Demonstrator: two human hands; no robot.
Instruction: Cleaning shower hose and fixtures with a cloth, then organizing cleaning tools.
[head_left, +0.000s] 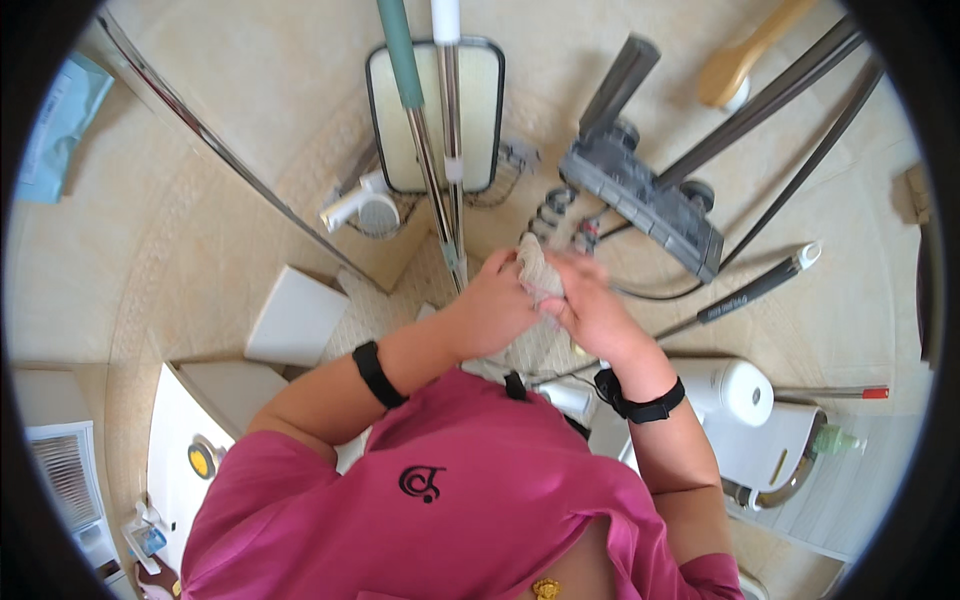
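A wet-looking beige cloth (540, 274) is bunched up between my two hands, in front of my chest. My left hand (495, 307) closes around it from the left side. From the right, my right hand (596, 304) grips the same cloth, its thumb pressed against the lower part. Motion blurs the right fingers, and the cloth's lower end is partly hidden by the hands. Below the hands lies a tiled floor (367, 300). Just beyond them, a green-handled pole (405, 67) and a white-handled pole (450, 97) stand upright.
A framed mirror-like panel (480, 112) is behind the poles, above a wire rack (499, 184). At right hang a grey vacuum floor head (637, 199) and a wooden-handled brush (731, 71). A white bin-like box (296, 315) is at left; a white cylindrical appliance (720, 390) is at right.
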